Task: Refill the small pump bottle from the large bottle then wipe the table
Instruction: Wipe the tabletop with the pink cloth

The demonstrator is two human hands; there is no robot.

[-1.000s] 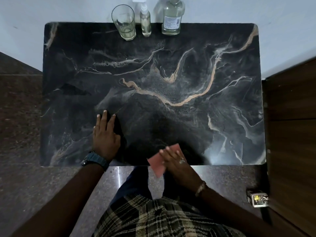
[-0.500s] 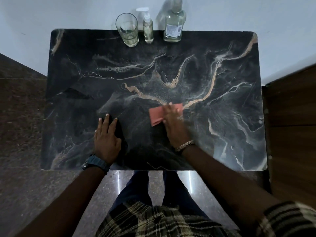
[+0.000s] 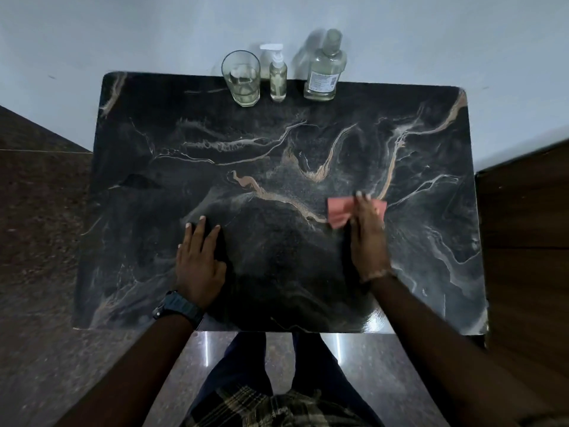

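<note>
The refilling looks finished, since the small pump bottle (image 3: pixel 278 78) and the large bottle (image 3: pixel 324 69) stand at the table's (image 3: pixel 154 155) back edge, and wiping is underway: the right hand (image 3: pixel 368 238) presses a pink cloth (image 3: pixel 340 211) flat right of centre, the left hand (image 3: pixel 198 263) rests spread near the front edge.

The large bottle (image 3: pixel 324 69), top of the frame, bears a white label, seemingly printed, too blurred to read

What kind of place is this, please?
Probably a room in a home: a dark marble-pattern table against a plain wall, a polished stone floor, and a drinking glass beside toiletry bottles.
</note>
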